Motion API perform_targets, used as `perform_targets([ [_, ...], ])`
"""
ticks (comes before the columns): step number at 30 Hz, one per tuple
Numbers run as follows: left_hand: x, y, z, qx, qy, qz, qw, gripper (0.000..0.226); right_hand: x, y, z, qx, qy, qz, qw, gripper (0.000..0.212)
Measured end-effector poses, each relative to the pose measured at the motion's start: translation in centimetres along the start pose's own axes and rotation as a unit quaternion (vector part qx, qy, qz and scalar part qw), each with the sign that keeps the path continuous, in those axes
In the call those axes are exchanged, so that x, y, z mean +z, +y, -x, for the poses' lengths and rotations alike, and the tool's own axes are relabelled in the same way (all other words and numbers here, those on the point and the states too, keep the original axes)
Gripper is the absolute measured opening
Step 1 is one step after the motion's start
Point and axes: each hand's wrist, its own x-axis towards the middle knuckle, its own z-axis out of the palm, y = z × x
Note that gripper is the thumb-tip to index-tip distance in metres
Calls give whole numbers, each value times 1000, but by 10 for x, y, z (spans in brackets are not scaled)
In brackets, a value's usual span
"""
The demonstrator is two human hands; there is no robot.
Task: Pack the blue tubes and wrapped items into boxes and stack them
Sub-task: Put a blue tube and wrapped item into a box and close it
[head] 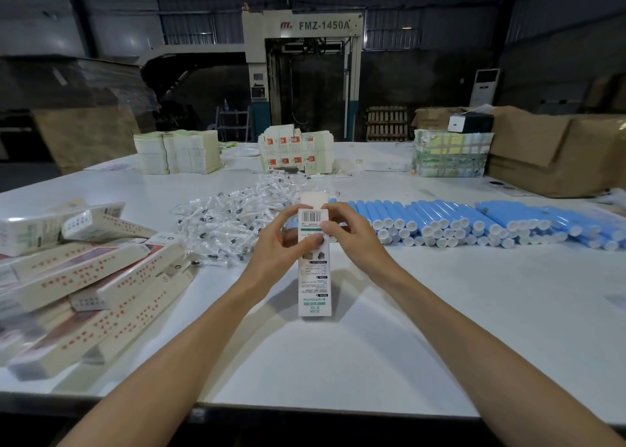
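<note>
A long white printed box (314, 277) stands upright on the white table (440, 328) in front of me, its top flap open. My left hand (281, 240) grips its upper left side and my right hand (349, 233) grips its upper right, fingers at the barcode end. Behind them to the right lie rows of blue tubes (474, 223) with white caps. A heap of clear-wrapped items (230, 219) sits just behind and left of the box. Whether anything is inside the box is hidden.
A loose pile of filled boxes (84, 284) lies at the left edge of the table. Stacks of flat cartons (178, 152), (294, 152), (450, 155) stand along the far side. Brown cardboard cases (555, 155) sit at the far right. A large machine (305, 70) stands beyond.
</note>
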Motion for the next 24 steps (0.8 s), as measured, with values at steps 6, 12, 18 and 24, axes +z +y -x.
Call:
perform_targets([
  [6,3,1,3,-27,-25,9,999,53,-12,4,3,-9,5,-66,998,21],
  [12,8,4,6,-36,-50,12,998,50,-20,12,-4,70,47,-122,989,19],
  [18,8,4,7,-39,-57,14,997,50,-25,6,-3,7,16,-47,999,14],
  [24,9,5,8,-38,-62,17,997,49,-32,-1,0,-117,3,127,985,12],
])
